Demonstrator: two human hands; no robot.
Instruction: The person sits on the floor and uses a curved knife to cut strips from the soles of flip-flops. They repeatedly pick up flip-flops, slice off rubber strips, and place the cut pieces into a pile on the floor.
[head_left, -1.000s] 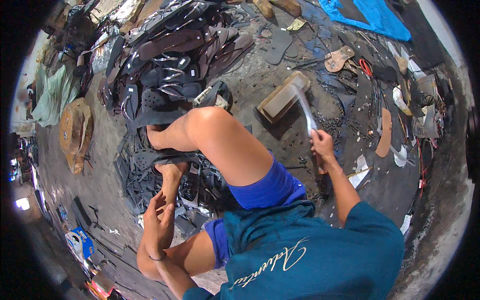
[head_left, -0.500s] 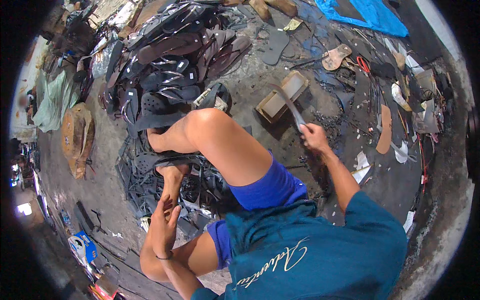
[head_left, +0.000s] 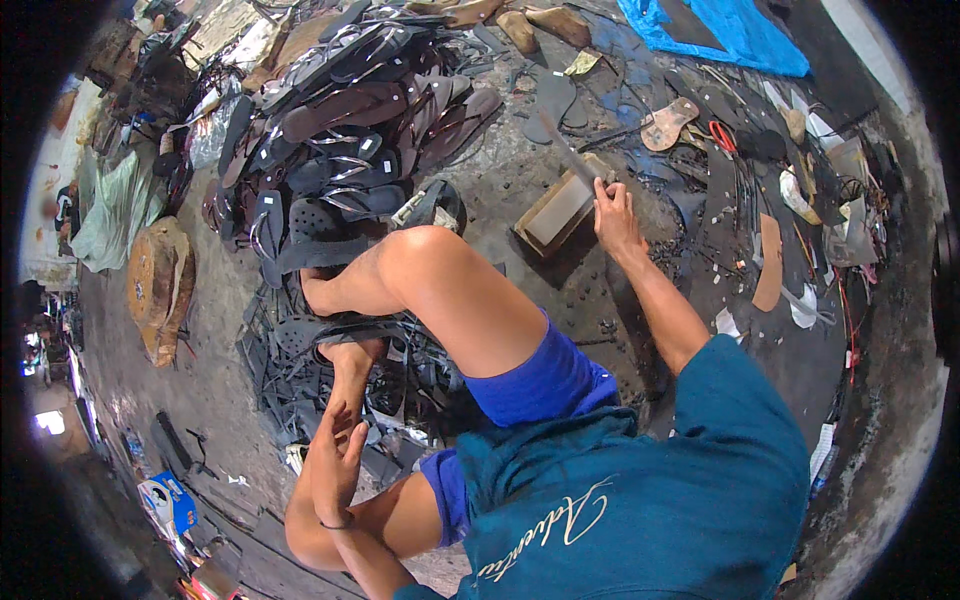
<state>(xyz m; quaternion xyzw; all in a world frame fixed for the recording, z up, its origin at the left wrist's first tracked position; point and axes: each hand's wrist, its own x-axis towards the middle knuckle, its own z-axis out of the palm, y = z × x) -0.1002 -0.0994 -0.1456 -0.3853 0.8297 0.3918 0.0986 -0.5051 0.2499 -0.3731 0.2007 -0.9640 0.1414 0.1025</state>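
My right hand (head_left: 620, 222) is wrapped round the handle of a knife (head_left: 566, 150) with a long, narrow blade. The blade slants up and left, over the far end of a whetstone (head_left: 556, 214) set in a block on the ground; whether it touches the stone I cannot tell. My left hand (head_left: 338, 462) lies against my lower leg with its fingers loosely apart and nothing in it. Between my feet and just beyond them, dark rubber scraps (head_left: 290, 375) are heaped on the floor.
A big pile of dark flip-flops (head_left: 350, 110) rises beyond my feet. Left of it stands a wooden stump (head_left: 160, 285) near a pale plastic bag (head_left: 118, 210). On the right lie red-handled scissors (head_left: 722, 137), a tan sole piece (head_left: 768, 262) and a blue sheet (head_left: 740, 40).
My right hand has moved away from me with the knife, coming up beside the whetstone's far end. The blade now points more upward. My left hand has shifted slightly.
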